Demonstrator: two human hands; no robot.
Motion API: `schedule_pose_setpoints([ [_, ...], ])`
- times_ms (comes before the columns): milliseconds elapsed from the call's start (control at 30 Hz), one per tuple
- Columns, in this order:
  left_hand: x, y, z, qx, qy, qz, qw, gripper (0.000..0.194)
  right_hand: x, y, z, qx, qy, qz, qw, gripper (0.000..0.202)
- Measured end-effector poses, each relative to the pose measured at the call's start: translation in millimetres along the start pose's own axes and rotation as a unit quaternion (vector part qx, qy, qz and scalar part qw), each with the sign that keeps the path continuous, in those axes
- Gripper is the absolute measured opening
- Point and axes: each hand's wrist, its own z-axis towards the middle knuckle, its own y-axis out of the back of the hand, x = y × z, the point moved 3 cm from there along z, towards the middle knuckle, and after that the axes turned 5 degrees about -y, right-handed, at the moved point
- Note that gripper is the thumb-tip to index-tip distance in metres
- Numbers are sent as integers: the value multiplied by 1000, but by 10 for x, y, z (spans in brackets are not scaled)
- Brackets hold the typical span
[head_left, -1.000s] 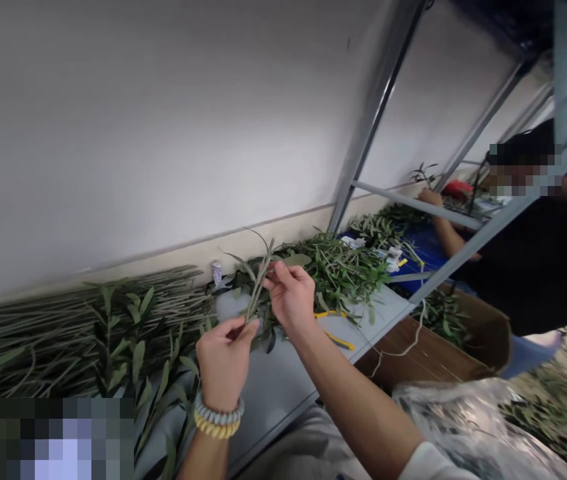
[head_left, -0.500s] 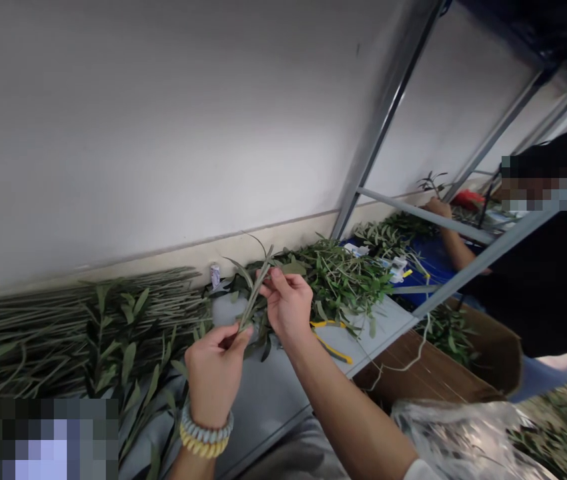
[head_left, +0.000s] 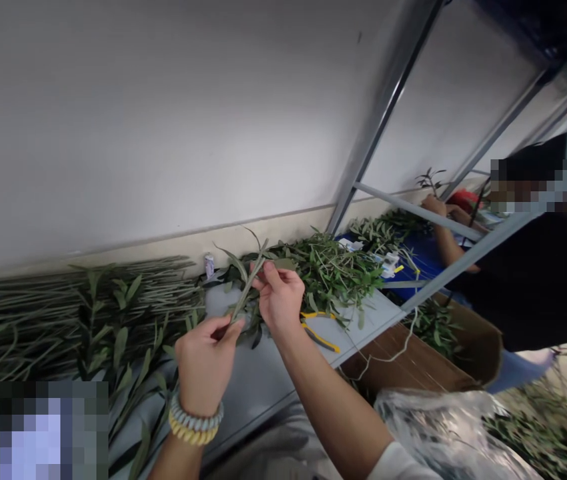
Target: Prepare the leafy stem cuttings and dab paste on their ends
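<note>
My left hand (head_left: 206, 360), with coiled bands round its wrist, pinches the lower end of a thin leafy sprig (head_left: 247, 285). Higher up on the same sprig, the thumb and fingers of my right hand (head_left: 281, 297) are closed around its upper part. Long narrow grey-green leaves fan out above the fingers. Just right of my right wrist, yellow-handled pliers (head_left: 319, 332) lie spread on the pale table (head_left: 263, 373). Behind my right hand is a heap of leafy green sprigs (head_left: 338, 267).
Long stems (head_left: 163, 287) are piled along the wall at left. A small can (head_left: 209, 265) stands by the wall. Grey metal frame bars (head_left: 423, 217) cross at right, with a co-worker in black (head_left: 538, 280) behind them. A cardboard box (head_left: 478, 340) and clear plastic (head_left: 428, 433) are below.
The view has shifted slightly, moving everything a little left and up. My hands keep the same hold on the sprig. The co-worker's second hand now shows near the first.
</note>
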Motion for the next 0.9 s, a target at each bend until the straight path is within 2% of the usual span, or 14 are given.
schedule_pose_setpoints([
  [233, -56, -24, -33, -9, -40, 54, 998, 16, 0, 23, -10, 18, -2, 4, 1000, 35],
  [433, -64, -20, -58, -33, -144, 91, 985, 17, -59, 73, -10, 21, -14, 17, 1000, 32],
  [700, -26, -47, -140, -69, -267, 51, 960, 8, -93, 200, 0, 50, -58, 27, 997, 27],
  [900, -6, -59, -149, -81, -300, 28, 950, 7, -58, 173, -23, 78, -65, 30, 994, 23],
])
